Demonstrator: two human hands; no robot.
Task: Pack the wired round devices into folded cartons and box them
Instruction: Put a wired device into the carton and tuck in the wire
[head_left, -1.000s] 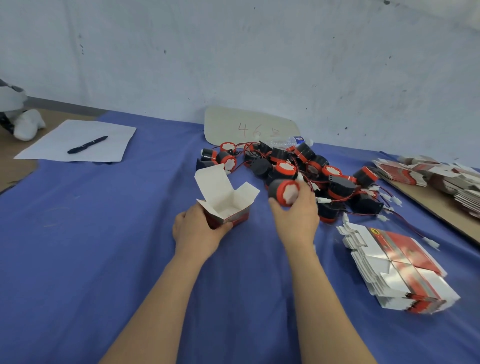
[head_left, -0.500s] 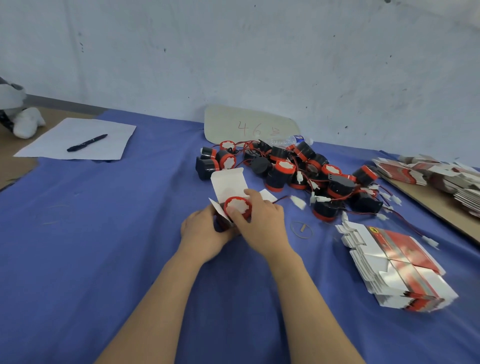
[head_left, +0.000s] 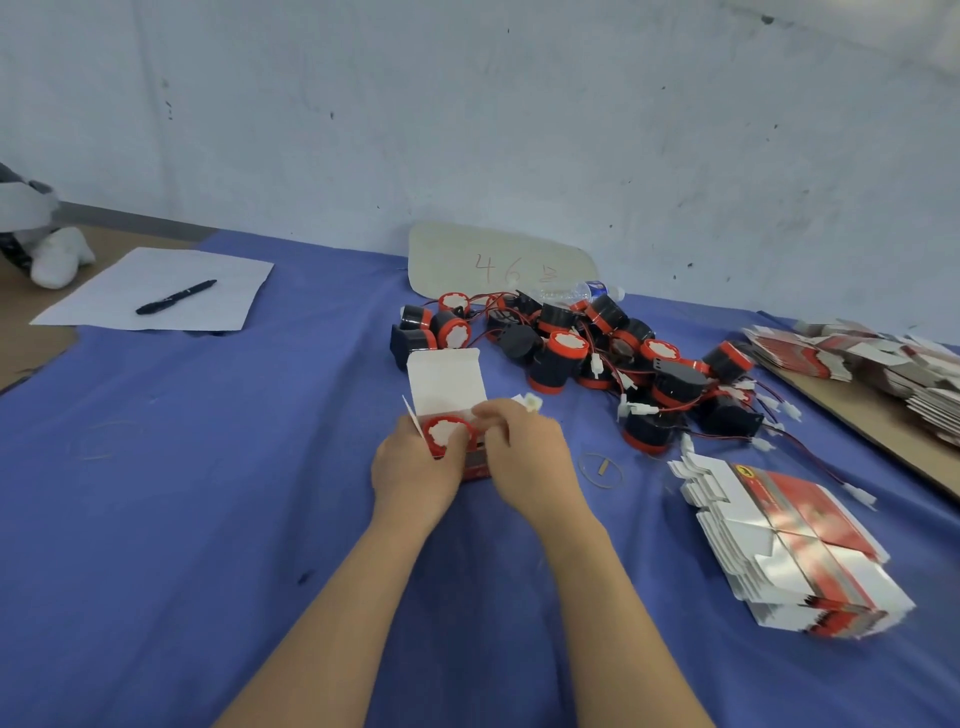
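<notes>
The left hand (head_left: 415, 467) grips the open carton (head_left: 447, 379), the round device (head_left: 445, 431) seated inside it (red rim up). The right hand (head_left: 524, 452) curls at the device's edge; what it pinches I cannot tell.

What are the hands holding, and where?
The left hand grips the small red-and-white cardboard carton by its left side. The right hand pinches at its open top; exactly what is hidden.
</notes>
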